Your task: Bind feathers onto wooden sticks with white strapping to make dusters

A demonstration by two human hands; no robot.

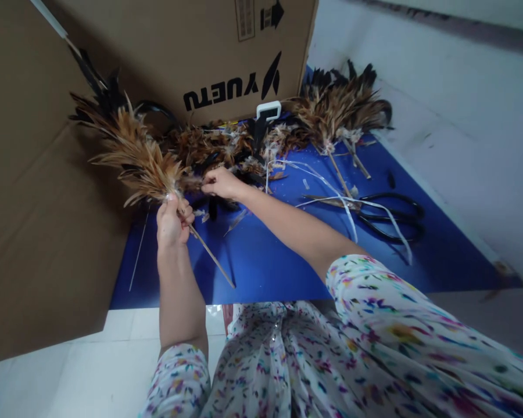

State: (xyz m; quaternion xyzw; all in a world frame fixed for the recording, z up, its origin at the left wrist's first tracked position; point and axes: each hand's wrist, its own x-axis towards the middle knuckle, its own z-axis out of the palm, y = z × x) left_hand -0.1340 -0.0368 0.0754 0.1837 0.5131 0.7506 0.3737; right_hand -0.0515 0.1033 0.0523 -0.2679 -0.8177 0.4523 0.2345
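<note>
My left hand (173, 219) is wrapped round the thin stick of a feather duster (142, 154), just below its brown and black feathers. The stick's bare end slants down to the right over the blue table. To the right of the duster, my right hand (223, 184) is closed, fingertips pinched beside the feathers. Brownish feathers show at those fingertips, but which feather they grip is hard to make out. Behind both hands lies a heap of loose feathers (218, 145), brown with some black and pale fluff.
Large cardboard boxes (157, 52) stand at the back and left. More feather bundles on sticks (344, 107) lie at the back right. Black-handled scissors (390, 217) and white plastic strips (318, 174) lie on the blue table (279, 261). A white-framed object (269, 110) stands among the feathers.
</note>
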